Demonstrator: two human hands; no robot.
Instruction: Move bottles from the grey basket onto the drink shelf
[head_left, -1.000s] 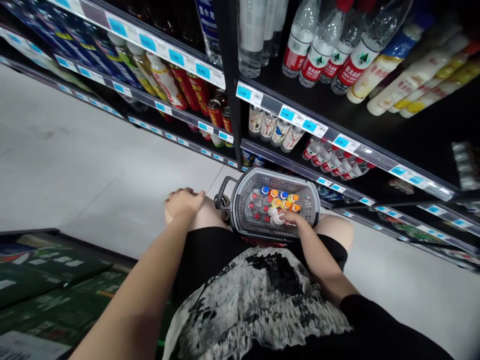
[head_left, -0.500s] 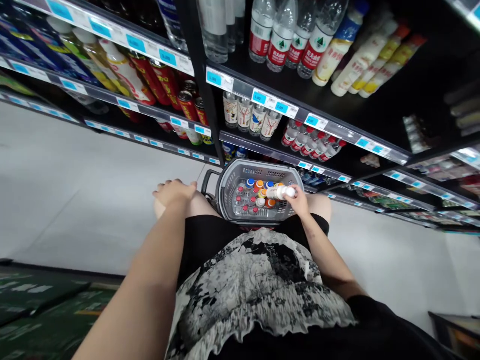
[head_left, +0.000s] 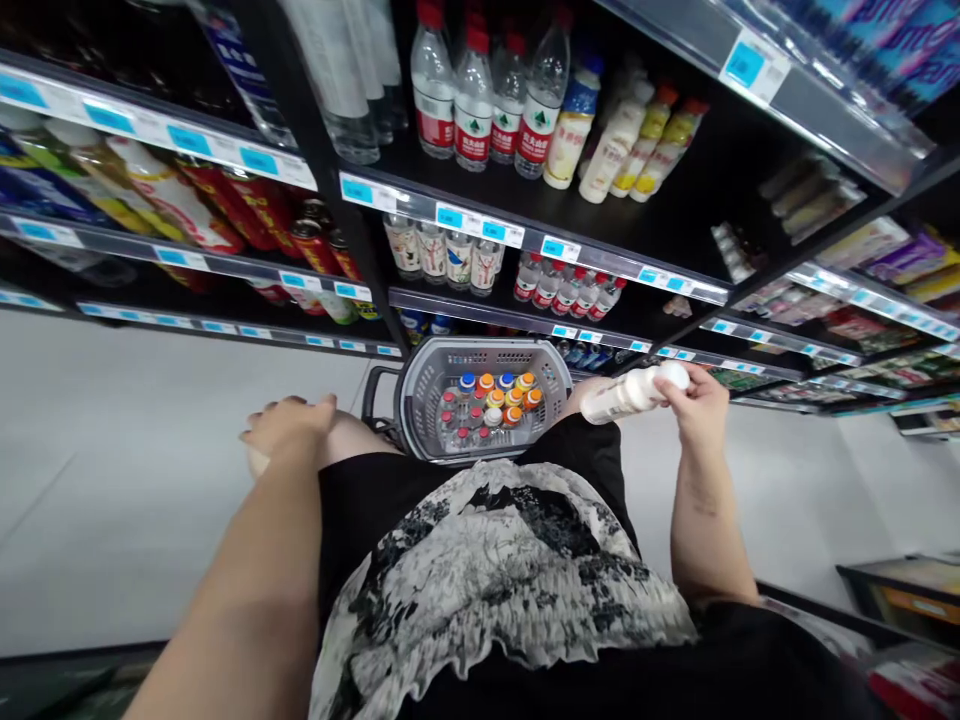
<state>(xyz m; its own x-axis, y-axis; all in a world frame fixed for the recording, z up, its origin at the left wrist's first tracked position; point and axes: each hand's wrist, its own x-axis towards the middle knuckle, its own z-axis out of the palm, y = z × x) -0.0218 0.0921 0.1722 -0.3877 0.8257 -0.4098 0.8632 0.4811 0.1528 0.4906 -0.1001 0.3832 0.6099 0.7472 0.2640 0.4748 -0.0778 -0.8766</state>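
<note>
Head view: the right hand point(head_left: 699, 408) is clenched round the cap end of a white bottle point(head_left: 626, 396), held lying sideways, just right of the grey basket point(head_left: 480, 346) of capped bottles. The left hand point(head_left: 289, 428) rests open on the knee point(head_left: 351, 438), grasping nothing, left of the basket.

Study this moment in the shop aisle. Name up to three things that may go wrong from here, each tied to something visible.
1. The right hand grips the white bottle near its cap end only, sideways, out past the basket: it might slip and drop to the floor.
2. The basket is packed with upright bottles; a knock could topple some.
3. The left hand rests on a knee, too far to catch it.
</note>
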